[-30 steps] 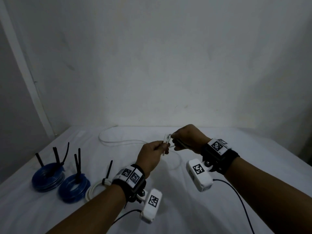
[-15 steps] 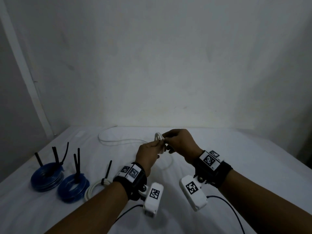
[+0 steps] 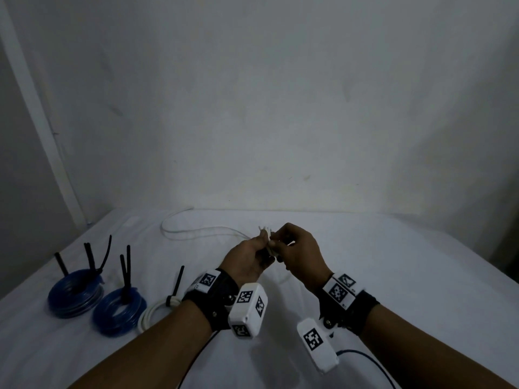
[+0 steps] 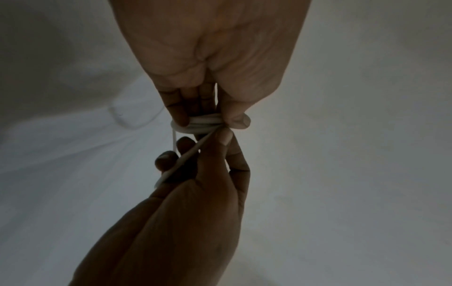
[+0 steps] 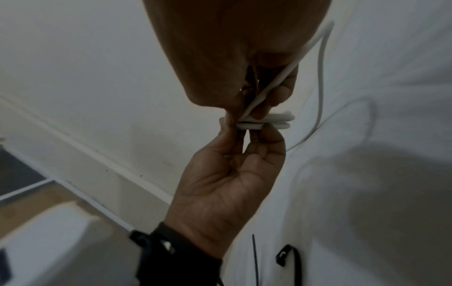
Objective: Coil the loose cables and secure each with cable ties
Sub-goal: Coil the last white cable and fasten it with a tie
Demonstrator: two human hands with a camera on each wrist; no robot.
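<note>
Above the middle of the white-covered surface (image 3: 393, 276), both forearms reach forward from the near edge and converge, wrists raised clear of the cloth, each wearing a black strap with a white marker-tagged camera block. The left hand (image 3: 247, 259) is held with its back toward the onlooker, fingers curled; its grip is clamped on a small tight coil (image 4: 198, 123) of the white cable (image 3: 196, 231), thumb on one side and fingertips on the other, as the left wrist view shows. The right hand (image 3: 302, 254) meets it knuckle to knuckle, fingers bent inward, its grip pinched on the loose strand of the same cable where it joins the coil; in the right wrist view that strand runs across the palm and out past the wrist. The coil is held in the air between the two hands. The rest of the white cable trails away from the hands across the surface toward the far wall in a long loop.

At the left of the surface lie two blue cable coils (image 3: 74, 297) (image 3: 119, 311), side by side, each bound with black cable ties whose tails stand upright. Just beside them, partly behind the left forearm, lies a white coil (image 3: 153, 313) bound with one black tie (image 3: 177, 284).
</note>
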